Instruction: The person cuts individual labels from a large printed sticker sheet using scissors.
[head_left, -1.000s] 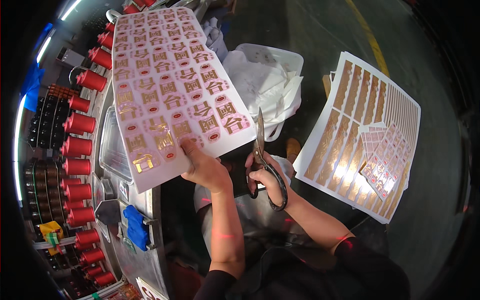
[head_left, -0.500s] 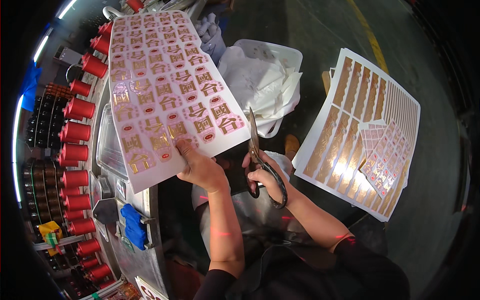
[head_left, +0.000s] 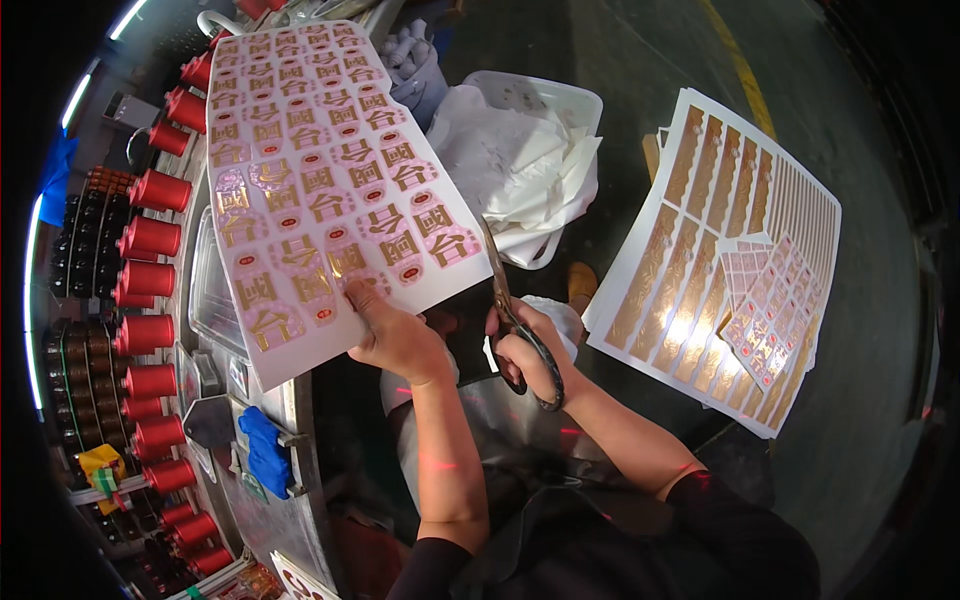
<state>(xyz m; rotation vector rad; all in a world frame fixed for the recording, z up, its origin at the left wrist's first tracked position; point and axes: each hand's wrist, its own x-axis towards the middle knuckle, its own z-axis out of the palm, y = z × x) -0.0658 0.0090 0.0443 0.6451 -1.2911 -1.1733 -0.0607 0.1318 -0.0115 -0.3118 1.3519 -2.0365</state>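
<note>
My left hand [head_left: 402,340] grips the lower edge of a large white sheet of stickers [head_left: 322,180], thumb on top and fingers hidden underneath. Rows of pink and gold labels with small red ovals cover the sheet, and its right edge has a notch cut out near the top. In my right hand [head_left: 535,352] is a pair of scissors [head_left: 502,280] with dark handles, the blades pointing up and away. Those blades lie along the sheet's lower right corner; whether they touch the paper I cannot tell.
Behind the scissors stands a white plastic bin [head_left: 570,90] heaped with crumpled white paper [head_left: 520,160]. Gold-printed sheets [head_left: 690,270] are stacked to the right, with smaller label pieces [head_left: 770,310] on top. Along the left runs a machine with red rollers [head_left: 155,240] and a blue cloth [head_left: 263,450].
The sticker sheet has shifted slightly left with my left hand. My right hand has brought the scissors a little left and down, and the blades now overlap the sheet's right edge.
</note>
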